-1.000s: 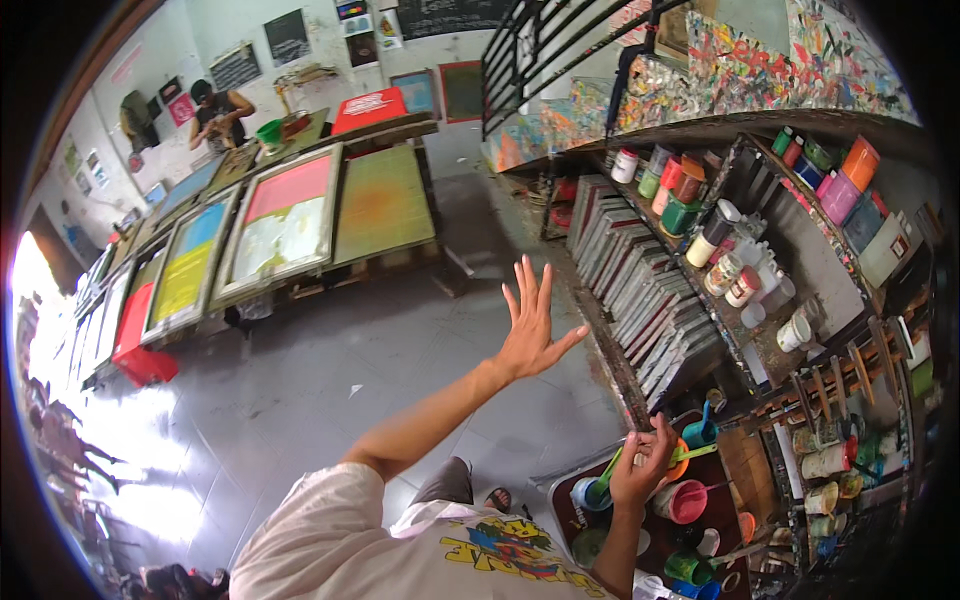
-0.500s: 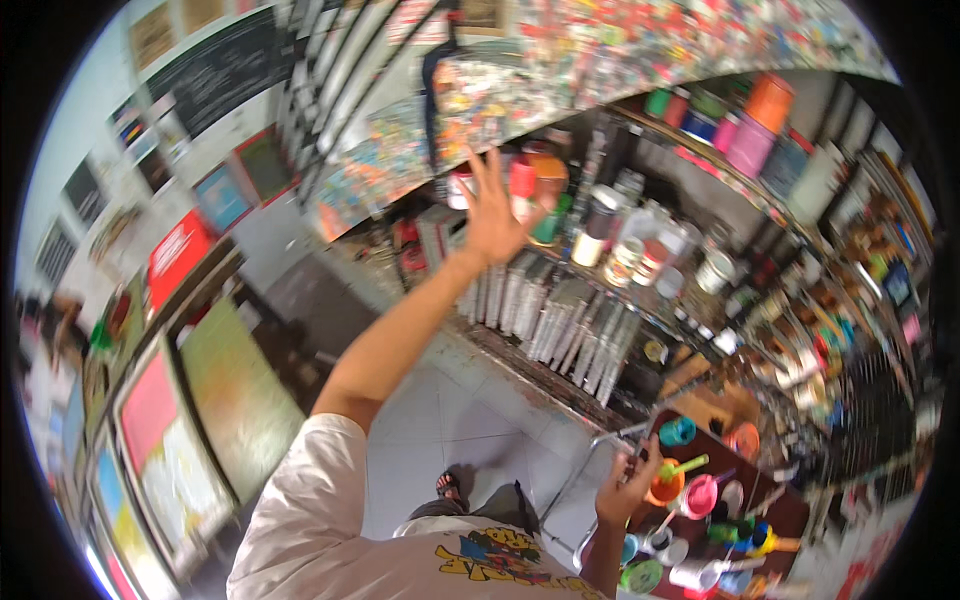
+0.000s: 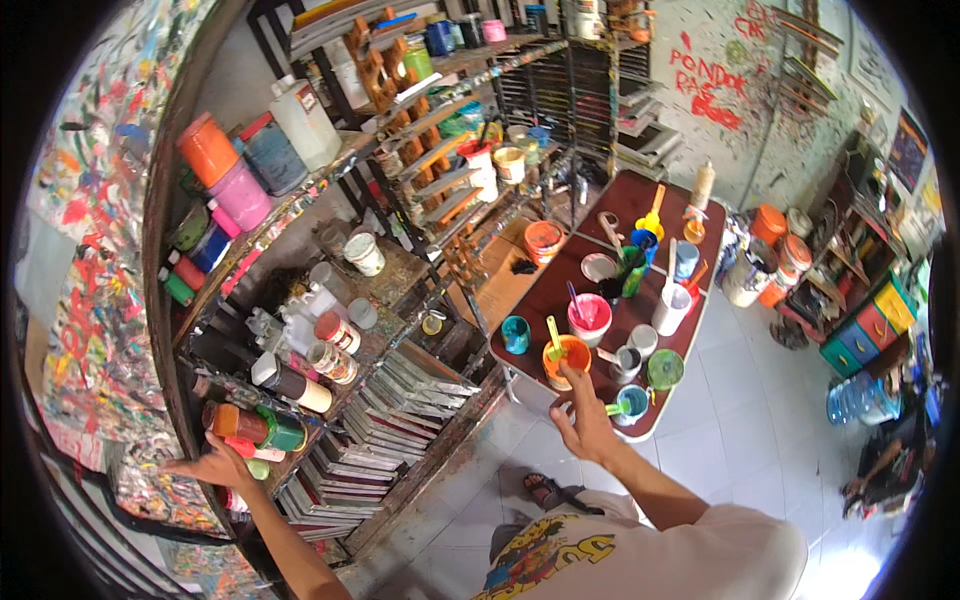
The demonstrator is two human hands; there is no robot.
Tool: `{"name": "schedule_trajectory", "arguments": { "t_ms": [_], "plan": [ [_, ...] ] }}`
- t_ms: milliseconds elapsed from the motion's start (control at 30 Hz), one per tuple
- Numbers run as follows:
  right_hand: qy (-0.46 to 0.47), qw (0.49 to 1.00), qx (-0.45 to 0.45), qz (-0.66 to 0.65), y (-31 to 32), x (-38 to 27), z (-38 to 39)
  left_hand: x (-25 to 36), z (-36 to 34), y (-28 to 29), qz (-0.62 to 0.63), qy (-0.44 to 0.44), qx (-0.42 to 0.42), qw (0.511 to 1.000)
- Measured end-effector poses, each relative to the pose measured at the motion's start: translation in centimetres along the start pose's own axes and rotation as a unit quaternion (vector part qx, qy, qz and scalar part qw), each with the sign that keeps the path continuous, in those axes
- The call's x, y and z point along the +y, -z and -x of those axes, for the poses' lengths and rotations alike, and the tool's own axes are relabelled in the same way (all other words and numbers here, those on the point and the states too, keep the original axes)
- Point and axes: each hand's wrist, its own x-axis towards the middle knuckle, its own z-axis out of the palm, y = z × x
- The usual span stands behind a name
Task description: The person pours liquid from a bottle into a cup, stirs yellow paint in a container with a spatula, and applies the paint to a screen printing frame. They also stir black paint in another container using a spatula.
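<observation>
My left hand [image 3: 217,467] is at the lower left, beside the crowded paint shelf, with its fingers stretched out and nothing visible in them. Next to it stand an orange-brown jar [image 3: 236,424] and a green jar [image 3: 284,431]. My right hand [image 3: 585,415] hovers at the near edge of the dark red table [image 3: 630,312], its fingers apart and empty. Closest to it are an orange paint cup [image 3: 567,362] with a yellow-green stick and a blue cup [image 3: 631,402] with a green handle. A pink paint cup [image 3: 589,315] sits just beyond.
Flat frames [image 3: 375,432] fill the rack under the shelf. An orange bucket [image 3: 543,240] stands between shelf and table. More paint buckets [image 3: 750,274] and a colourful drawer unit [image 3: 868,325] are on the right. A paint-splattered panel [image 3: 90,300] rises at the far left.
The view has swung right, bringing the paint table and the right side of the room into the middle. My left hand now appears lower, beside the shelf jars; my right hand's fingers have spread.
</observation>
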Motion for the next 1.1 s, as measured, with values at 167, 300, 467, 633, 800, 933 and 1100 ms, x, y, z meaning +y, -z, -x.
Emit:
{"name": "schedule_trajectory", "arguments": {
  "t_ms": [167,300,467,633,800,933,1100],
  "plan": [
    [0.032,0.999,0.006,0.026,0.4,-2.6,1.2,-3.6,-2.6,6.1,0.174,0.121,-0.036,0.977],
    [0.035,0.999,-0.009,0.015,-1.0,-5.5,3.2,-19.7,-3.7,-0.5,-0.191,0.223,0.078,0.953],
    [0.06,0.99,-0.091,0.09,0.9,-5.9,7.8,-19.3,-1.8,-4.0,-0.145,0.399,0.193,0.885],
    [-0.062,0.993,0.051,0.087,8.6,-1.6,12.8,-10.3,16.4,1.6,-0.237,0.306,-0.147,0.91],
    [-0.078,0.966,0.212,0.127,19.8,5.1,17.0,8.7,40.1,20.5,-0.232,-0.013,-0.789,0.569],
    [-0.135,0.931,0.256,0.22,31.6,12.3,22.6,28.4,48.4,38.6,0.049,0.194,-0.807,0.555],
    [-0.175,0.905,0.273,0.275,46.7,18.9,26.7,46.1,54.7,44.4,0.082,0.078,-0.907,0.405]
  ]
}}
